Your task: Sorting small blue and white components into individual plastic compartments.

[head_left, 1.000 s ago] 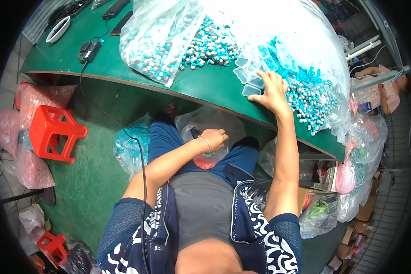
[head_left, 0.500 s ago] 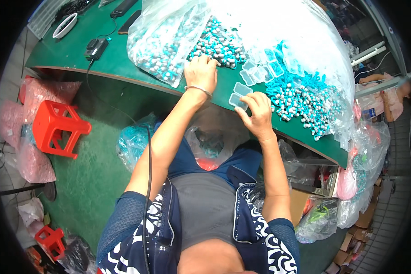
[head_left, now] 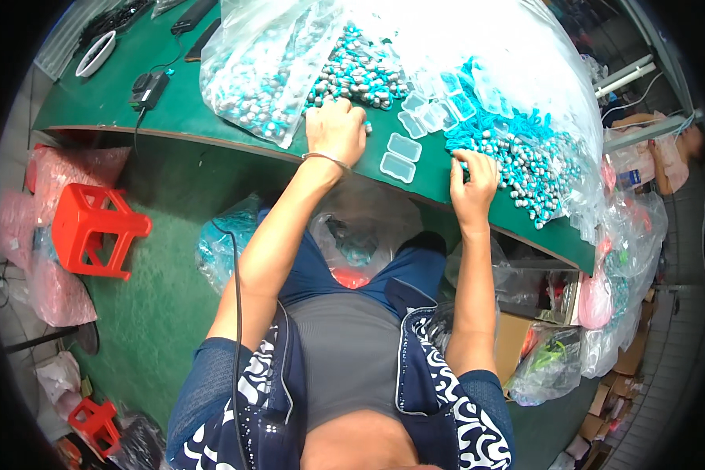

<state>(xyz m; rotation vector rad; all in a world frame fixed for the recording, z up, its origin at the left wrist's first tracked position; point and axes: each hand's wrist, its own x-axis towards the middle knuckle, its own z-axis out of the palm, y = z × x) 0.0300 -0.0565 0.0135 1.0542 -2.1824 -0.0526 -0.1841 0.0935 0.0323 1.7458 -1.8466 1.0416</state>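
Red plastic stool [head_left: 94, 229] on floor far left; clear plastic bag of teal-and-silver beads [head_left: 266, 66] on green table [head_left: 188, 117]. Left hand [head_left: 335, 129], fingers curled, rests on loose teal-silver bead pile [head_left: 360, 70]. Small clear plastic boxes [head_left: 400, 157] lie between hands. Right hand [head_left: 473, 176] pinches beads from right-side bead heap [head_left: 536, 168].

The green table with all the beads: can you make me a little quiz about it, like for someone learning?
1. True or false: the left hand rests at the bead pile.
2. Which colour is the stool on the floor? A blue, B red, C yellow.
3. Fill in: the right hand touches the teal and silver ____ on the table.

Key: 1 true. 2 B. 3 beads. The small clear boxes lie between the two hands; whether either hand has pinched anything cannot be told.
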